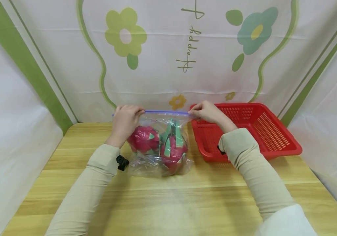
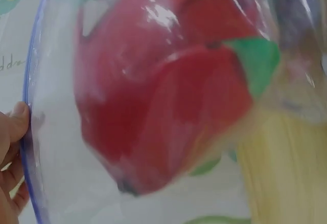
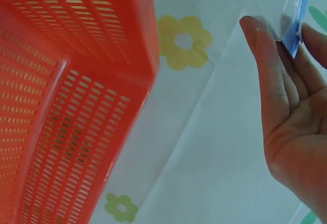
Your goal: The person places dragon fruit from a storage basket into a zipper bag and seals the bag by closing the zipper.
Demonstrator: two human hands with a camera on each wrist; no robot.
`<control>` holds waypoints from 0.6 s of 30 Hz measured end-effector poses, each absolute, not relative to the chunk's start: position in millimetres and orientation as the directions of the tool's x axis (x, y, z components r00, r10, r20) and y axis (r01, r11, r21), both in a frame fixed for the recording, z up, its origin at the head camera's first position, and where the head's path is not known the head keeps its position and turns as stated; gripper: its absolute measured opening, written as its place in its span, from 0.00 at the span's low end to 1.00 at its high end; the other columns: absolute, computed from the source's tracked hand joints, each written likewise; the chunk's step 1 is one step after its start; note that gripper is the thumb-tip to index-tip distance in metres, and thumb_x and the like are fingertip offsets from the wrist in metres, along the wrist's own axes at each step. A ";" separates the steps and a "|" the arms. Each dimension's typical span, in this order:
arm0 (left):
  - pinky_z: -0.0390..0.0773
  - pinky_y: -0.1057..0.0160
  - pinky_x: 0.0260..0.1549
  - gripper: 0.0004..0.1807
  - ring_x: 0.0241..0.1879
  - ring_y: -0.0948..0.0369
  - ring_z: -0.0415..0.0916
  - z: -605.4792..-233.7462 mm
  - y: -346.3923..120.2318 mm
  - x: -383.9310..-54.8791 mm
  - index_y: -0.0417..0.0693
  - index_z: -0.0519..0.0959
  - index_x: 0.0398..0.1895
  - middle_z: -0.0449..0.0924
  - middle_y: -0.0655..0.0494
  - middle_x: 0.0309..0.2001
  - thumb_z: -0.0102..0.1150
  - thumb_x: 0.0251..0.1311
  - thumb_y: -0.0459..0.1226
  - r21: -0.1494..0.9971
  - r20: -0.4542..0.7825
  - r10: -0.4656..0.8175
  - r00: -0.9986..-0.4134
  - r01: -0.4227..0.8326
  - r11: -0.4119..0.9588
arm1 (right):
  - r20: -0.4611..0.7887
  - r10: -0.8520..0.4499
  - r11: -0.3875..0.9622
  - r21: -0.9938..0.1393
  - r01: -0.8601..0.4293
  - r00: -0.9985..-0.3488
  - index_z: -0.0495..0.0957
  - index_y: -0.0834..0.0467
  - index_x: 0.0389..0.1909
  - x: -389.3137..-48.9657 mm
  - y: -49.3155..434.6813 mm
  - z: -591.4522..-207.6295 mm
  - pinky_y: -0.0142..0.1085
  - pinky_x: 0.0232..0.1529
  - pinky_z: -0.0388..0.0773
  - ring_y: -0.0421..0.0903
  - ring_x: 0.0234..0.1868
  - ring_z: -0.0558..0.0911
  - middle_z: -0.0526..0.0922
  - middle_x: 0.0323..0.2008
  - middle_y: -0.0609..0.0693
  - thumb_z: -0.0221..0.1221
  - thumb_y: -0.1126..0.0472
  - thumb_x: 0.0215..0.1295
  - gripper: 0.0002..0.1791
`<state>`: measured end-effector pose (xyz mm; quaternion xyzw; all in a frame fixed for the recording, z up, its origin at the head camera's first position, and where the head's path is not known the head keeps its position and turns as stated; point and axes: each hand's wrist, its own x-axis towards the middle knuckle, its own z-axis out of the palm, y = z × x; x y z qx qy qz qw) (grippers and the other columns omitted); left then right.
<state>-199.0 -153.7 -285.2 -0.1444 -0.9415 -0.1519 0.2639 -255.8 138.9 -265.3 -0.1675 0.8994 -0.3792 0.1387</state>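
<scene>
A clear zip bag (image 1: pixel 153 164) with a blue-purple zip strip (image 1: pixel 165 112) stands upright on the table. Two dragon fruits show through its plastic: a rounder pink one (image 1: pixel 144 139) on the left and one with long green leaf tips (image 1: pixel 174 149) on the right. My left hand (image 1: pixel 126 121) pinches the strip near its left end. At the opposite end my right hand (image 1: pixel 208 113) holds the bag's corner between thumb and fingers, as the right wrist view also shows (image 3: pixel 294 96). One red fruit (image 2: pixel 163 91) fills much of the left wrist view behind the plastic.
Right of the bag sits a red slotted plastic basket (image 1: pixel 274 131), partly behind my right forearm. The wood-grain table (image 1: pixel 162 209) reaches back to a white printed cloth (image 1: pixel 162 65) with flowers, and similar white cloth hangs at both sides.
</scene>
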 end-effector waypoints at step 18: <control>0.80 0.51 0.48 0.10 0.45 0.48 0.81 -294.8 -168.9 -196.2 0.41 0.83 0.45 0.85 0.45 0.44 0.56 0.62 0.31 0.164 0.495 0.270 -0.826 0.394 0.905 | -0.070 -0.274 0.606 -0.787 -0.115 -0.959 0.79 0.63 0.51 -237.8 114.6 -289.4 0.39 0.39 0.85 0.52 0.41 0.87 0.84 0.46 0.62 0.54 0.56 0.69 0.17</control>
